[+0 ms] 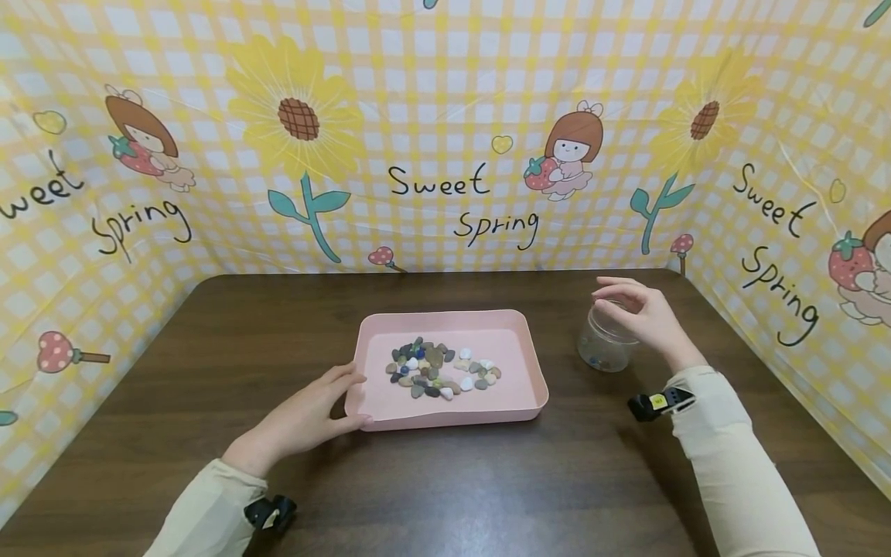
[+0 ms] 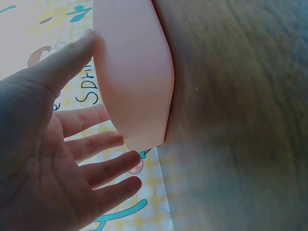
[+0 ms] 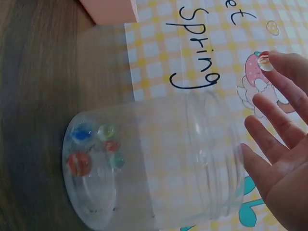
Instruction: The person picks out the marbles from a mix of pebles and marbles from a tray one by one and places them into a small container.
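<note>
A pink tray (image 1: pixel 445 418) holds a spread of small pebbles (image 1: pixel 435 357) in grey, white, green and dark tones, with a few blue round pieces (image 1: pixel 420 353) among them. My left hand (image 1: pixel 306 410) rests against the tray's left front corner, thumb and fingers fairly straight on its outer wall (image 2: pixel 134 82). To the right stands a clear jar (image 1: pixel 604 348), upright and lidless. Several glass marbles (image 3: pixel 79 163) lie on its bottom. Above the jar's mouth, my right hand (image 1: pixel 640 313) pinches a clear marble with orange streaks (image 3: pixel 265 61) between thumb and index finger; the other fingers are spread.
Both things stand on a dark brown wooden table (image 1: pixel 445 495). A yellow checked cloth (image 1: pixel 431 93) with printed flowers and lettering rises as a wall behind and at both sides. Each wrist wears a black camera mount (image 1: pixel 661 404).
</note>
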The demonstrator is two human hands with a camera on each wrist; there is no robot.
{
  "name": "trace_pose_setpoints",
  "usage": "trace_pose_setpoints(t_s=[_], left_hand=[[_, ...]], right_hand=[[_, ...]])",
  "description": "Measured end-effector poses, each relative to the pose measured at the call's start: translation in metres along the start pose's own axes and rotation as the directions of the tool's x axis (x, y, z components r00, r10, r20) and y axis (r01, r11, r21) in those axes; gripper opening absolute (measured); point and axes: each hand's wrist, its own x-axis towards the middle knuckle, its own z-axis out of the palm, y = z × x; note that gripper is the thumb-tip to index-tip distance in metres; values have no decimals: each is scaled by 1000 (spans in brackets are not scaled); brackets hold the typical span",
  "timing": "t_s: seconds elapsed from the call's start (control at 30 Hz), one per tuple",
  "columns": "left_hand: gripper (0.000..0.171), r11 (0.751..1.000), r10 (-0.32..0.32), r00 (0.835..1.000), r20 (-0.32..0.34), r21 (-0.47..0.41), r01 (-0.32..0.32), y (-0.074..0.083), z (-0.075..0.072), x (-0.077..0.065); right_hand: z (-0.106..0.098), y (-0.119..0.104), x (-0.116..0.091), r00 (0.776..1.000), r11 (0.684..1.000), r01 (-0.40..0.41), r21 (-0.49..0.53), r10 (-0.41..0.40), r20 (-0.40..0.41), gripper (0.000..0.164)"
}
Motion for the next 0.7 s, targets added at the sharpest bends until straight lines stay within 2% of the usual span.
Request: trace_pose_setpoints(t_s=[0.2,0.47,0.7], left_hand=[[74,1000,-3,1000,4,1,3,1,-1,0],[72,1000,8,1000,-7,1,-8,1,-1,-1],[72,1000,11,1000,-8,1,-11,1,-1,-2]], right_hand=[[-1,11,-2,997,999,-21,25,23,-80,29],[-4,19,-2,981,982,-124,-142,100,-169,31],[-4,20,-3,973,967,-172,-187,138,-183,29]])
